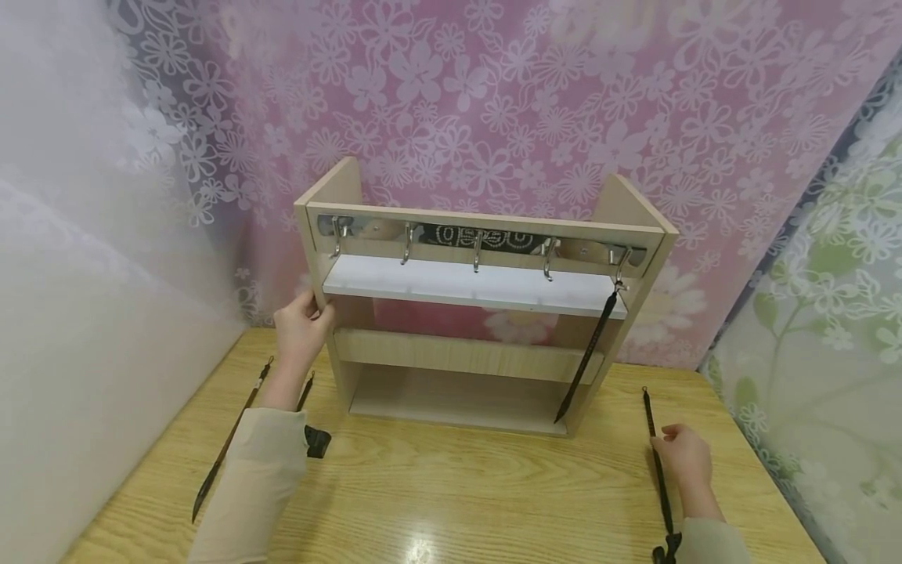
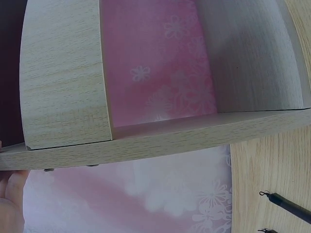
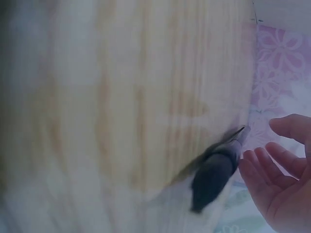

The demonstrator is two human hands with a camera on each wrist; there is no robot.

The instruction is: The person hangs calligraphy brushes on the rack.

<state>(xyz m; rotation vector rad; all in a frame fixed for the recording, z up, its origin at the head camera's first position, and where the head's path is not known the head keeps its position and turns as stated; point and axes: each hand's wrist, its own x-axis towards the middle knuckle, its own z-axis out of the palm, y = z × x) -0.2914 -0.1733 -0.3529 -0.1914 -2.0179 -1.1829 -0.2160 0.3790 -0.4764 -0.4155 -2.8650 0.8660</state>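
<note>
A pale wooden shelf (image 1: 465,356) with a row of metal hooks (image 1: 478,254) stands on the table. My left hand (image 1: 301,329) grips the edge of its left side panel; in the left wrist view only part of that hand (image 2: 10,204) shows beside the panel. A dark calligraphy brush (image 1: 588,356) hangs by its loop from the rightmost hook, tip down. My right hand (image 1: 685,456) is at another dark brush (image 1: 658,470) on the right of the table. In the right wrist view, its thumb and fingers (image 3: 279,174) are apart, beside a dark brush end (image 3: 214,177).
A long brush (image 1: 232,439) lies left of the shelf, and a second one (image 1: 306,392) is partly hidden by my left arm. The wooden table (image 1: 451,486) meets a white wall (image 1: 106,313) at left and flowered curtains (image 1: 810,352) behind and at right.
</note>
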